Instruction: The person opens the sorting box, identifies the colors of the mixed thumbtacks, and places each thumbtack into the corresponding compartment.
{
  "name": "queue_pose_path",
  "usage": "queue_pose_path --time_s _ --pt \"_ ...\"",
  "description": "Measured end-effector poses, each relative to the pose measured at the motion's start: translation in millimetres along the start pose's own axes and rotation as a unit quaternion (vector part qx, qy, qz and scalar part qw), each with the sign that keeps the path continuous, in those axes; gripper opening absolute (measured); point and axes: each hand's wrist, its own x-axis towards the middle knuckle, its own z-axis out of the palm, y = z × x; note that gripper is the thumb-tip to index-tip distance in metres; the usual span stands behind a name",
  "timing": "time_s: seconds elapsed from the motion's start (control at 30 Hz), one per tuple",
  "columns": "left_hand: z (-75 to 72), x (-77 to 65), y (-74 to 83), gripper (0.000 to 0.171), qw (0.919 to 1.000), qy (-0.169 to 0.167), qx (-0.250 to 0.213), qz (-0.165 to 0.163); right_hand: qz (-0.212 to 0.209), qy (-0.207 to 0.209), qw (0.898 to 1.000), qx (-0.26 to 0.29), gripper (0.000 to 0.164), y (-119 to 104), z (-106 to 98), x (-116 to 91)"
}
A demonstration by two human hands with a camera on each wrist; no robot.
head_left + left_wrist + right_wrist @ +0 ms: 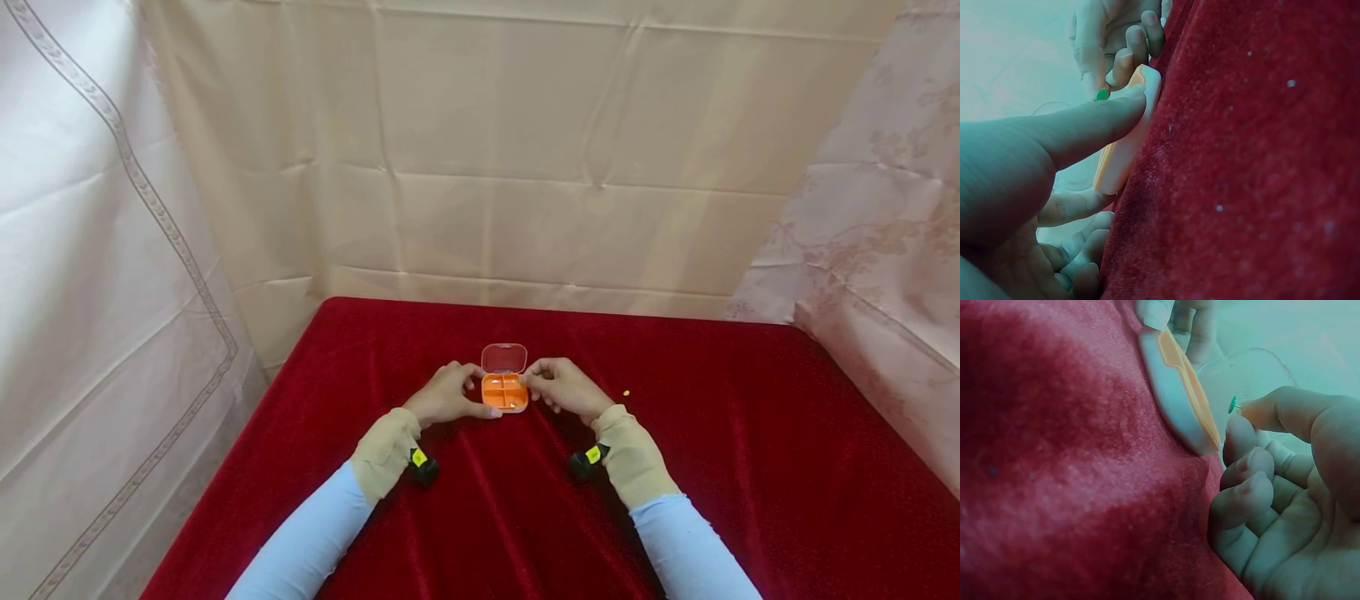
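An orange pill box (493,400) with four-way dividers lies on the table, its clear lid (504,359) raised at the far side. My left hand (448,394) grips the box from the left, thumb on the near edge and a finger at the far corner. At the right side, my right hand (564,387) pinches a green thumbtack (1232,404) between thumb and index finger, its flat head towards the box. The other right fingers are curled below. Small light specks show in the box, one in the near right compartment (512,405).
A dark red velvet cloth (360,483) covers the table. To the right of my right hand lies a small yellow piece (626,392). Beige curtain (510,167) hangs behind the far table edge, with pale patterned cloth on both sides.
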Motion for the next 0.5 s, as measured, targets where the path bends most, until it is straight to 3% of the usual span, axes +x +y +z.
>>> queue_pose_path --time_s 0.5 --pt "-0.3 1.4 -1.9 0.068 1.0 -0.001 0.001 0.0 -0.002 0.02 1.0 -0.012 0.018 4.8 7.3 3.2"
